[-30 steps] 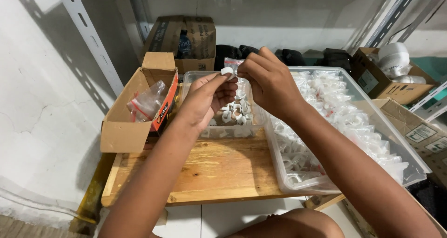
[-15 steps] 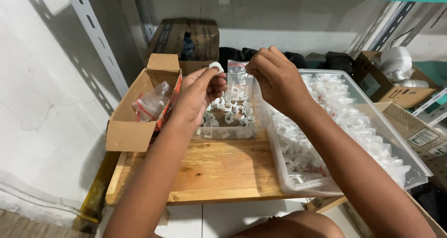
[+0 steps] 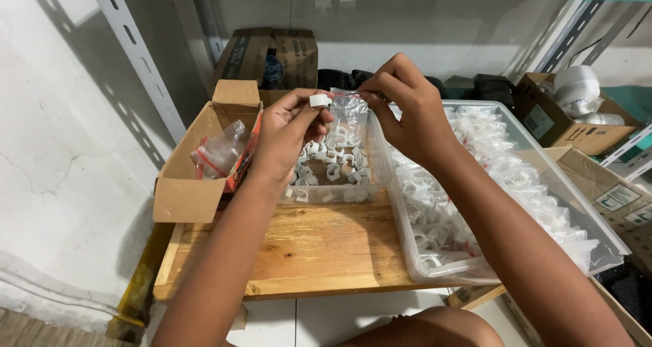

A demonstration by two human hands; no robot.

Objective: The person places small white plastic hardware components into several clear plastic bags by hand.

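- My left hand (image 3: 288, 133) pinches a small white clip (image 3: 320, 100) between thumb and forefinger, raised just beside the mouth of a small clear plastic bag (image 3: 350, 109).
- My right hand (image 3: 414, 113) holds that bag's top edge in narrowed fingertips, so both hands are closed on something, with the bag hanging between them.
- Below the fingers sits a small clear bin (image 3: 333, 167) of loose white clips, only partly filled, as far as I can judge.
- To the right of my right wrist, a large clear tub (image 3: 516, 204) holds many filled packets of clips, so I judge a good share of the bagging done.
- Left of my left hand, an open cardboard box (image 3: 204, 160) holds a bundle of clear plastic, perhaps spare bags; I cannot tell for sure.
- The clip is not yet inside the bag, and the loose clips below suggest plenty left.
- Everything rests on a wooden board (image 3: 319, 248).
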